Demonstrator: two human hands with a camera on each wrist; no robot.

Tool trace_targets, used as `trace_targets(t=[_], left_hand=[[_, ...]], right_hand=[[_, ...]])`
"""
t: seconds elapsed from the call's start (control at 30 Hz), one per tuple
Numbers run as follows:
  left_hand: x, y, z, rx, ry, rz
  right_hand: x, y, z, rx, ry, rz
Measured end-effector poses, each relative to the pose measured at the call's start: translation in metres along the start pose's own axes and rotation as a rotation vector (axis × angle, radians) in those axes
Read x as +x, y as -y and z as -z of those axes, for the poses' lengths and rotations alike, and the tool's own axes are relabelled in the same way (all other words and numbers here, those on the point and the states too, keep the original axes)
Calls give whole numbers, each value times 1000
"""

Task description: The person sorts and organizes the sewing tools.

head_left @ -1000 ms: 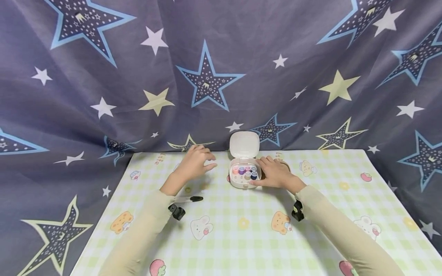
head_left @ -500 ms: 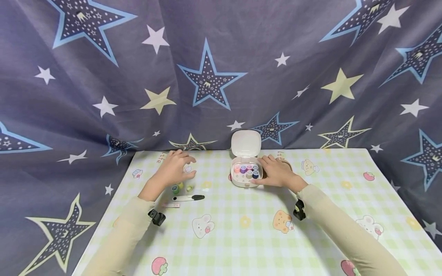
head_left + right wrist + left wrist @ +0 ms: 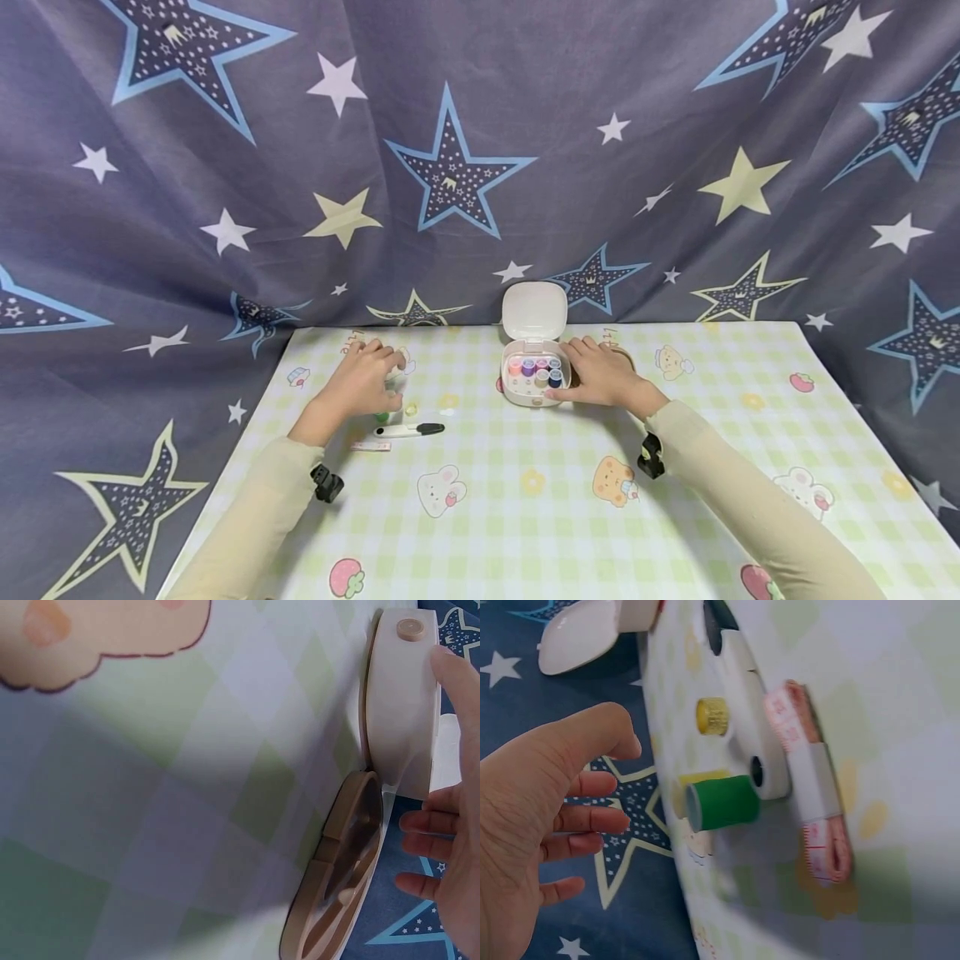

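My left hand (image 3: pixel 362 382) hovers over the left of the table, fingers spread and thumb apart, holding nothing. Close by in the left wrist view lie a green thread spool (image 3: pixel 726 802), a yellow spool (image 3: pixel 681 791) partly behind it, and a small gold thimble (image 3: pixel 714 716). At the back, my right hand (image 3: pixel 603 375) grips the right end of a white sewing box (image 3: pixel 534 401), thumb at the front edge. The box's lid (image 3: pixel 534 311) stands raised. Several thread spools (image 3: pixel 528 367) sit inside, with bare pegs in front.
A white tool with a black tip (image 3: pixel 754 712) lies beside the spools, next to a folded pink-and-white tape measure (image 3: pixel 810 780) in a paper band. A brown compartment tray (image 3: pixel 319 877) rests right of the box. A star-patterned curtain (image 3: pixel 637 200) hangs behind the table.
My left hand has moved left, away from the box, then come down toward the green spool. The tool and tape measure have come into fuller view. My right hand stays on the box.
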State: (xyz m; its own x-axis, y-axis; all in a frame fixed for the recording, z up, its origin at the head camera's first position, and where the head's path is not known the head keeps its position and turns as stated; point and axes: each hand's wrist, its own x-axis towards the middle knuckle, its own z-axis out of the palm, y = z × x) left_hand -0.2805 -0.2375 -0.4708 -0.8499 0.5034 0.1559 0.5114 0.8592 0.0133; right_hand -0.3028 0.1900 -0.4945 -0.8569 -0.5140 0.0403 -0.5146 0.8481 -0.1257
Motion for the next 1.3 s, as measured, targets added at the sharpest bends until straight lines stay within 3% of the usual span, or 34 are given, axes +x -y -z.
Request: trace_targets(t=[0.4,1.3], left_hand=[[-6,0,-14,95,39,6],[-8,4,-27,34,66,53]], right_hand=[[1,-2,-4,12,2,-2],[0,-2,-3,-9,-2,5]])
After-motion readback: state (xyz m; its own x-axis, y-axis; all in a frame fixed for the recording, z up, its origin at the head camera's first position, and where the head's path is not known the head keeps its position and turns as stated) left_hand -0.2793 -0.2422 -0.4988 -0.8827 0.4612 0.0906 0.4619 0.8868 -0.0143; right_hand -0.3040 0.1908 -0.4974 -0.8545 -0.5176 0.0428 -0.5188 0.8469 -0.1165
